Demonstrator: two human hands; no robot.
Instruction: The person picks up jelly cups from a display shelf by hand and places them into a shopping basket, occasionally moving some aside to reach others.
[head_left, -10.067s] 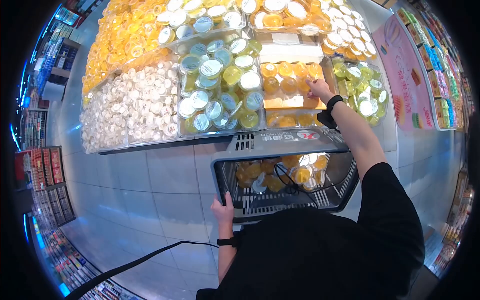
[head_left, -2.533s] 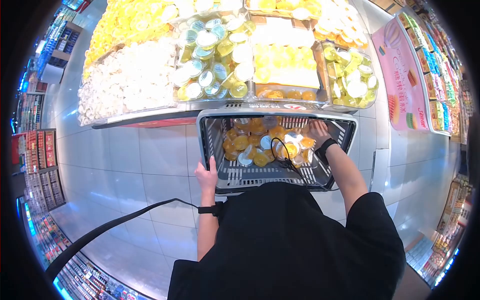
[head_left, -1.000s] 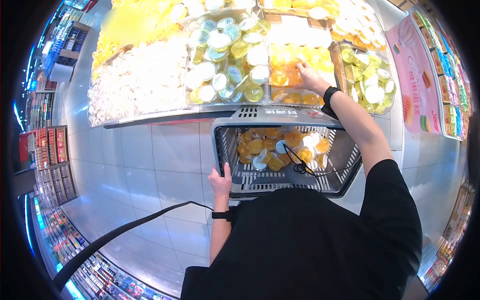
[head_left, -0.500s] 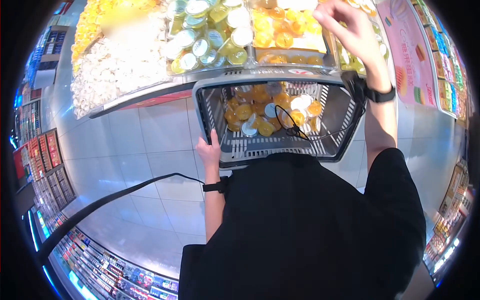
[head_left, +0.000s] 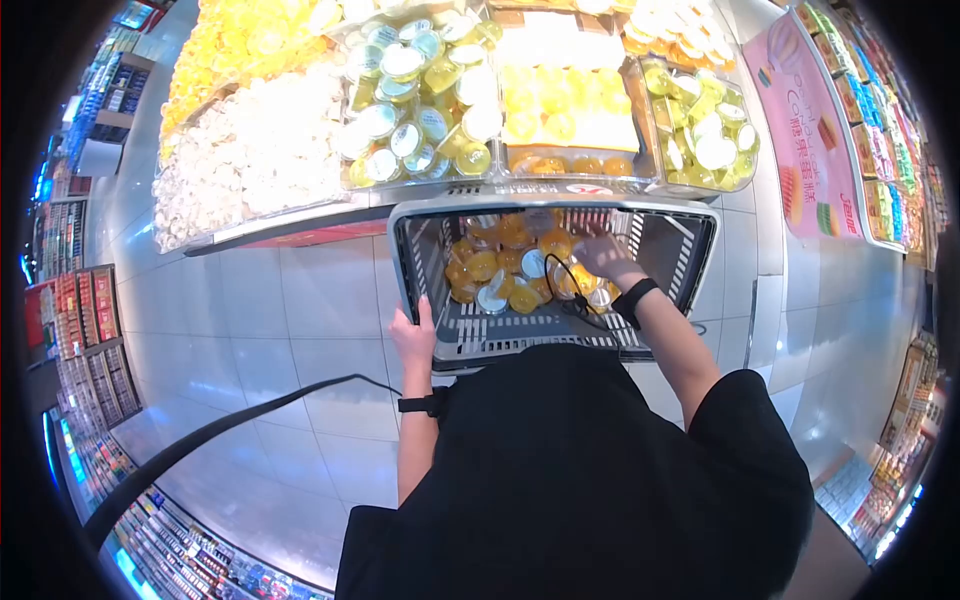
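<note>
A grey shopping basket (head_left: 555, 206) stands against the front of the display, with several orange and white-lidded cups (head_left: 500, 270) inside. My left hand (head_left: 412, 335) grips the basket's left side, thumb raised at the rim. Inside the basket, at the right of the cups, is my right hand (head_left: 603, 255), its fingers blurred and dim; whether they hold a cup is unclear. A thin black cord (head_left: 560, 275) hangs over the cups.
Clear bins of green cups (head_left: 425, 110), yellow cups (head_left: 565, 105) and pale wrapped pieces (head_left: 250, 150) line the display. A pink sign (head_left: 805, 120) and packed shelves stand right. A black strap (head_left: 230, 420) crosses the lower left.
My right hand has come down from above the display bins into the basket. The display and basket appear lower in view. My left hand stays on the basket's side.
</note>
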